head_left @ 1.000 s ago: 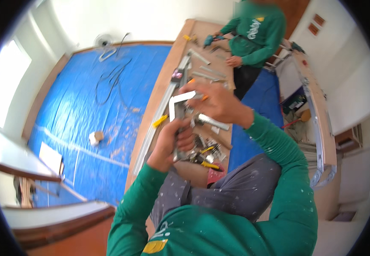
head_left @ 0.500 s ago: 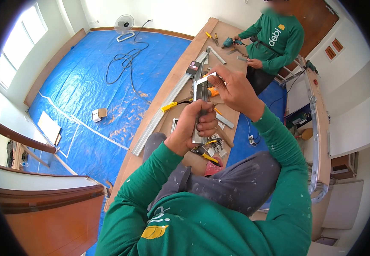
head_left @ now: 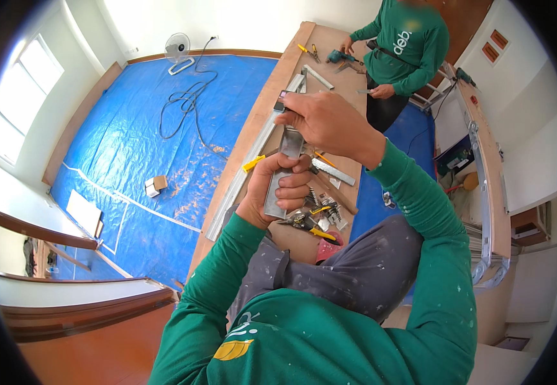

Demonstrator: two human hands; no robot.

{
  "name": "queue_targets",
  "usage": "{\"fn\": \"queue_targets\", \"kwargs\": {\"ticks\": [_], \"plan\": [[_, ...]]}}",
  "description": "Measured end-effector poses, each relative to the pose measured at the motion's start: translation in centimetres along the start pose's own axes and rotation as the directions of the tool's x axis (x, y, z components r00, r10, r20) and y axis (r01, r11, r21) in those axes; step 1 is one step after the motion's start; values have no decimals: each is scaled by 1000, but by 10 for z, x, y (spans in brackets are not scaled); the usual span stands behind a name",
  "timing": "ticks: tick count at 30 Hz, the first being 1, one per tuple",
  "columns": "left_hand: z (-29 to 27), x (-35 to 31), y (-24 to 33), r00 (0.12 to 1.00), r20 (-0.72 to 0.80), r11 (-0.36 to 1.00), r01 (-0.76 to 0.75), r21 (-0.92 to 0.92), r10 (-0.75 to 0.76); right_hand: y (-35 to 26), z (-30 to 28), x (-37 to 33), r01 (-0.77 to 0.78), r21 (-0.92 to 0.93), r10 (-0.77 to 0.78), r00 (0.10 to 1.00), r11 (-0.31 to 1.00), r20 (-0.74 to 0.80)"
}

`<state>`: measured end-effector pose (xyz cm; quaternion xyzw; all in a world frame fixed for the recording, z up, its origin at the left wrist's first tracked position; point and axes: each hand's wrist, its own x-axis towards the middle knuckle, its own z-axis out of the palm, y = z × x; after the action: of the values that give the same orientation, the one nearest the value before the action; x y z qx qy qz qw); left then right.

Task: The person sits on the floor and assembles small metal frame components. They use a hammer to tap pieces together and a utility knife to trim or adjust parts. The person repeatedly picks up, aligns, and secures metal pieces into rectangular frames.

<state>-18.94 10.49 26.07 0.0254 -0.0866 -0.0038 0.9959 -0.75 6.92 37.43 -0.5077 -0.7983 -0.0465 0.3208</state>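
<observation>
My left hand is closed in a fist around a short grey metal channel, which slants up and away from me. My right hand is bent over the channel's far end, its thumb and fingers closed there and hiding that end. Under my hands is a wooden board. Yellow-and-black snips lie on it near my knee, beside small metal pieces. A wooden handle and a short metal strip lie to the right. A yellow-handled tool is left of my left hand.
A long metal stud runs along the board's left side. Across the board stands a co-worker with one hand near a teal drill. A blue tarp covers the floor, bearing a cable, a fan and a small box.
My right hand has rolled over the channel's far end and now covers the bright flap that showed under its thumb. Both hands and the channel have shifted slightly left. My view has tilted a little.
</observation>
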Motion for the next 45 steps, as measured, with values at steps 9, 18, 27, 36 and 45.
{"fn": "queue_targets", "kwargs": {"ticks": [9, 18, 27, 36, 45], "plan": [[-8, 18, 2, 994, -62, 994, -95, -55, 92, 27, 14, -1, -119, -56, 122, 991, 991, 51], [-21, 25, 2, 987, -120, 993, -111, -48, 104, 56, 30, -12, -133, 103, 124, 988, 986, 87], [-12, 29, 3, 981, -173, 995, -97, -20, 92, 64, 24, -17, -152, 139, 141, 986, 979, 89], [13, 12, 12, 836, -420, 826, -66, 560, 352, 58, 18, -6, -100, 207, 83, 993, 973, 87], [10, -17, 13, 914, -349, 877, -14, 480, 206, 45, 34, 7, -94, 336, 44, 987, 937, 153]]}}
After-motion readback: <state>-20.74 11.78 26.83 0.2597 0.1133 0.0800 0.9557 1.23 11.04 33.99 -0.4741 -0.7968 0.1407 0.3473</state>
